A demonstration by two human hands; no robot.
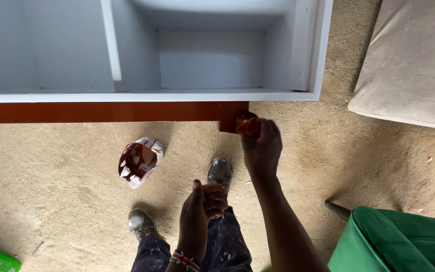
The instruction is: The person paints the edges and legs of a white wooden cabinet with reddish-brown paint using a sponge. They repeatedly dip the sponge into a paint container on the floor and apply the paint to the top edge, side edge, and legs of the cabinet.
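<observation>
Right hand (262, 146) reaches far, fingers pinched around a stained rag (247, 125) pressed against the reddish-brown edge strip (101, 112) of the white cabinet (323, 45), at the strip's right end where a short foot block drops. The pinch keeps the rag bunched so it bears on the narrow face. Left hand (202, 211) hangs near the body, curled in a loose fist, thumb up, holding nothing visible; beaded band at the wrist. A cut container of dark stain (139, 161) sits on the sandy floor (51, 201), left of the shoes, within reach. Cabinet's right corner lies just beyond the rag. Bare floor runs right toward the beige cushion (409, 65); green cloth (393, 242) crowds the near right.
</observation>
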